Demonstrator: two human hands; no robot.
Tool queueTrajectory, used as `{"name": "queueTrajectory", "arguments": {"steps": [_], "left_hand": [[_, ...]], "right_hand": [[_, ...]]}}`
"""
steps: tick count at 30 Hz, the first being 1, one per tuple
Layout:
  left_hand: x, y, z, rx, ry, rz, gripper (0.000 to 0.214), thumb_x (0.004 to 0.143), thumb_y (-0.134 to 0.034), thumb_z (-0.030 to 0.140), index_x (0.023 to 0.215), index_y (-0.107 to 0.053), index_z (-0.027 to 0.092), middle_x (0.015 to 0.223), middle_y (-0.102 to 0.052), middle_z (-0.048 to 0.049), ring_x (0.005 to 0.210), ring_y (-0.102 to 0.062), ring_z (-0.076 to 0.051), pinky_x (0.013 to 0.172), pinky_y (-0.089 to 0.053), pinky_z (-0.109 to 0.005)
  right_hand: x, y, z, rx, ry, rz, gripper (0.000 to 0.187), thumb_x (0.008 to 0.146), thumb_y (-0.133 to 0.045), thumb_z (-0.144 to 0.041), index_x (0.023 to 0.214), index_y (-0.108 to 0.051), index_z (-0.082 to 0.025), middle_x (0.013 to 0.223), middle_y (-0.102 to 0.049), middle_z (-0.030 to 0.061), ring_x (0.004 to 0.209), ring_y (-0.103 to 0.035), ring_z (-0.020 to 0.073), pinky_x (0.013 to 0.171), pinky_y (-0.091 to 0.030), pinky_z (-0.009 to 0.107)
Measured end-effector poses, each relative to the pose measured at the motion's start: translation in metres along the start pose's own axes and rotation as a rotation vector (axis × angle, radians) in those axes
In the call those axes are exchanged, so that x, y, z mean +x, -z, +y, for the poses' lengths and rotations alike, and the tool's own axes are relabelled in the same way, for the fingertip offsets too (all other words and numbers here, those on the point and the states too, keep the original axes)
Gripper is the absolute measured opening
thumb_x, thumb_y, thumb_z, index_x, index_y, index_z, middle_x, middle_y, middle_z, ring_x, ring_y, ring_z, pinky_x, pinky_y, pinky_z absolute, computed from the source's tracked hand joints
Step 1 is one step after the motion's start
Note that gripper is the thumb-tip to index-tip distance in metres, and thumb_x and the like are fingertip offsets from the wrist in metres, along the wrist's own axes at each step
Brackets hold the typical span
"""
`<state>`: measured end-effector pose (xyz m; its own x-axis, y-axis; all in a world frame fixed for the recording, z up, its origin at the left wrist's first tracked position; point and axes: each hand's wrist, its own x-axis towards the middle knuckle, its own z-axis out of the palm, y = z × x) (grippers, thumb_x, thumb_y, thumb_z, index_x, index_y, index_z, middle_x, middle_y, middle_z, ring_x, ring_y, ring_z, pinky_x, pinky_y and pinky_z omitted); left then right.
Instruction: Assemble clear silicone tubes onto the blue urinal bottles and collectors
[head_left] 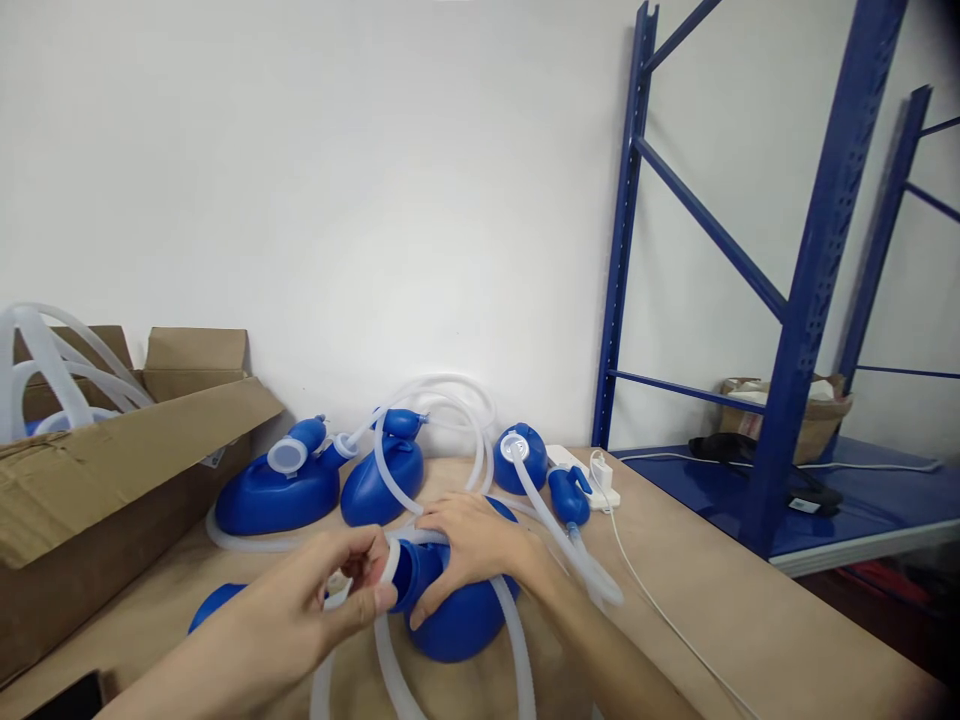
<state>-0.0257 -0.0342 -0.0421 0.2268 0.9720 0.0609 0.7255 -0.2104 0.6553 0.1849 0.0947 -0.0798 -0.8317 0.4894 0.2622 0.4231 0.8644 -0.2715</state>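
My right hand [476, 540] is wrapped over the neck of a blue urinal bottle [459, 628], which lies on the table with its wide mouth towards the left. Pinched between the thumb and fingers of my left hand [311, 605] is a white cap [391, 562] at the rim of that mouth. Whether the cap is seated on the neck I cannot tell. Clear ribbed tubing [517, 640] runs around and below the bottle. My right hand's fingers cover part of its top.
Behind stand other blue bottles, one with a white cap [287, 456], one beside it [384, 482] and one with a tube [531, 460]. A cardboard box [135, 470] with tubing is left. Right are a power strip [600, 490], its cable and a blue rack [799, 300]. A phone-like dark object [71, 700] lies front left.
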Motion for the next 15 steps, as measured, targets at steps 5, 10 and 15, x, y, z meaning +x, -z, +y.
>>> {"name": "queueTrajectory", "arguments": {"steps": [5,10,15], "left_hand": [[-0.006,0.014,-0.004,0.364,-0.004,0.117,0.033,0.083,-0.05,0.056,0.075,-0.057,0.025,0.075,-0.065,-0.0017,0.069,-0.056,-0.018,0.064,-0.04,-0.029],[0.022,0.033,-0.053,0.621,0.214,0.243,0.021,0.084,-0.047,0.04,0.07,-0.051,0.024,0.077,-0.066,-0.0026,0.069,-0.057,-0.021,0.058,-0.03,-0.029],[0.03,0.04,-0.112,0.649,0.282,0.327,0.027,0.087,-0.043,0.042,0.075,-0.06,0.024,0.086,-0.069,-0.0064,0.08,-0.064,-0.026,0.059,-0.032,-0.03]], "right_hand": [[0.002,0.002,-0.005,0.001,-0.067,-0.026,0.069,0.058,-0.078,-0.078,0.1,-0.072,-0.024,0.103,-0.07,0.0047,0.105,-0.062,0.0299,0.095,-0.044,0.041],[-0.001,0.004,-0.01,0.015,-0.157,-0.073,0.077,0.062,-0.074,-0.079,0.114,-0.07,-0.023,0.122,-0.067,0.0105,0.12,-0.057,0.0366,0.104,-0.041,0.051],[-0.005,0.011,-0.013,0.017,-0.239,-0.109,0.083,0.063,-0.07,-0.084,0.119,-0.068,-0.022,0.125,-0.066,0.0128,0.121,-0.057,0.0396,0.103,-0.043,0.052]]}}
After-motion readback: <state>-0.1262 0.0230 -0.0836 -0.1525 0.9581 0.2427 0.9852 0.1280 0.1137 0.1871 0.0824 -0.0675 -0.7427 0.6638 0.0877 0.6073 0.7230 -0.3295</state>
